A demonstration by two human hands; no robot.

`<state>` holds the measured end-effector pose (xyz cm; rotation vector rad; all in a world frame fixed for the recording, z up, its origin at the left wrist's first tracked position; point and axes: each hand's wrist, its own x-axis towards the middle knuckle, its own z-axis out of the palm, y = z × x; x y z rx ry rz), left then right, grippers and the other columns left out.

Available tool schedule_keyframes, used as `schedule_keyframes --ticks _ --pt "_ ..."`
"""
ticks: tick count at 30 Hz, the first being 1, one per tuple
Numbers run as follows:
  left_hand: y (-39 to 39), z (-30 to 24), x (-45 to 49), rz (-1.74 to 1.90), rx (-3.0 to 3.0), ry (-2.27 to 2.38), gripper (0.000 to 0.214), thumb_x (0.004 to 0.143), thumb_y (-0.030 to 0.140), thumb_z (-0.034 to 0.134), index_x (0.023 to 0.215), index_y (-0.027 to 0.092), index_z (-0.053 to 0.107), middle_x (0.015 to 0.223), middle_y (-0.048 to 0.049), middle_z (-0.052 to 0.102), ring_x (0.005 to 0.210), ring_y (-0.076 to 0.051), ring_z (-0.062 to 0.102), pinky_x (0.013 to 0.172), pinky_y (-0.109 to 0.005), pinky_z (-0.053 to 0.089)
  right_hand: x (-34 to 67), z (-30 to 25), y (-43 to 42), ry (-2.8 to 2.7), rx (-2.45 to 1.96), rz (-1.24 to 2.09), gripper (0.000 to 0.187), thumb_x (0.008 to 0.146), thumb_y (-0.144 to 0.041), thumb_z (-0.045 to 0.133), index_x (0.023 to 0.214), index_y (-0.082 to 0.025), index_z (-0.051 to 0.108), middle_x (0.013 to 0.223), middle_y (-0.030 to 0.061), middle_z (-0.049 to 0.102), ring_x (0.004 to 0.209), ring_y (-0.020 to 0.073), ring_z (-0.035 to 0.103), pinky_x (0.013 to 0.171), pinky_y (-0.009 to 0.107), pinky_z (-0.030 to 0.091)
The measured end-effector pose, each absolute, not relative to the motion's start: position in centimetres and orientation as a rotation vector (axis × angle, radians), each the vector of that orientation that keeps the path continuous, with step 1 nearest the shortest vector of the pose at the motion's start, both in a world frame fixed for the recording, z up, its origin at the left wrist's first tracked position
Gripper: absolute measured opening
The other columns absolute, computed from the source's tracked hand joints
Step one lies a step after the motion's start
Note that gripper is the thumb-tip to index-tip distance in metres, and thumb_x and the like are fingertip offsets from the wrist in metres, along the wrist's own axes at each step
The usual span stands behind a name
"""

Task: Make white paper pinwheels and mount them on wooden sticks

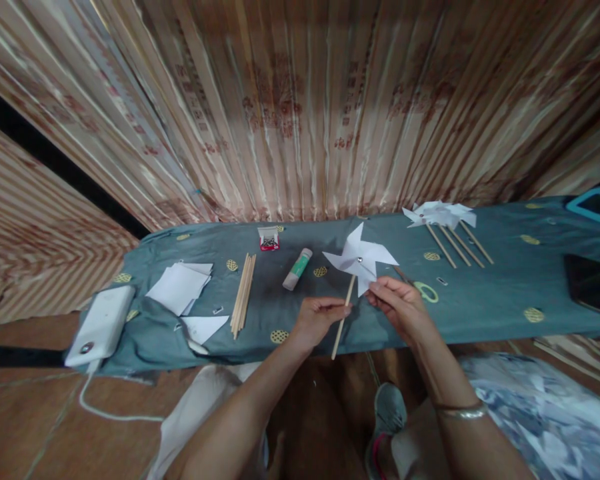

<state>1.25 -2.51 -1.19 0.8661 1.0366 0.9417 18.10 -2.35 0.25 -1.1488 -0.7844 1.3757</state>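
A white paper pinwheel (359, 257) with a silver pin at its centre is mounted on a thin wooden stick (343, 319). My left hand (317, 320) pinches the stick about halfway down, holding it over the table's front edge. My right hand (399, 305) pinches the lower blade of the pinwheel between thumb and fingers. A metal bangle (461, 411) sits on my right wrist.
On the teal cloth (480, 300) lie a bundle of wooden sticks (243, 293), a glue stick (297, 269), a small red pin box (269, 239), white paper squares (179, 288), finished pinwheels (445, 223), scissors (423, 288), a white power bank (100, 325) and a dark phone (593, 283).
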Motion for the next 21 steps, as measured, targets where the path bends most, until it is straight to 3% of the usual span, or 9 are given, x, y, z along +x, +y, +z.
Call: schedule_keyframes --ticks 14,21 --pt "-2.4 -1.3 1.2 0.914 0.926 1.061 0.027 0.053 0.032 0.083 0.075 0.016 0.078 0.075 -0.0056 0.076 0.072 -0.019 0.066 0.074 -0.029 0.05 17.7 0.3 -2.7 -1.042 -1.162 1.338 0.034 0.06 -0.05 0.08 0.063 -0.018 0.07 0.065 0.0029 0.07 0.056 0.0102 0.053 0.055 0.024 0.041" --pt "-2.2 -0.8 0.9 0.94 0.917 1.05 0.028 0.051 0.035 0.084 0.072 0.018 0.078 0.077 -0.0059 0.076 0.075 -0.019 0.067 0.079 -0.03 0.05 21.0 1.2 -3.2 -0.898 -1.14 1.224 0.034 0.06 -0.05 0.081 0.057 -0.02 0.067 0.055 0.0008 0.063 0.047 0.0086 0.047 0.045 0.022 0.037"
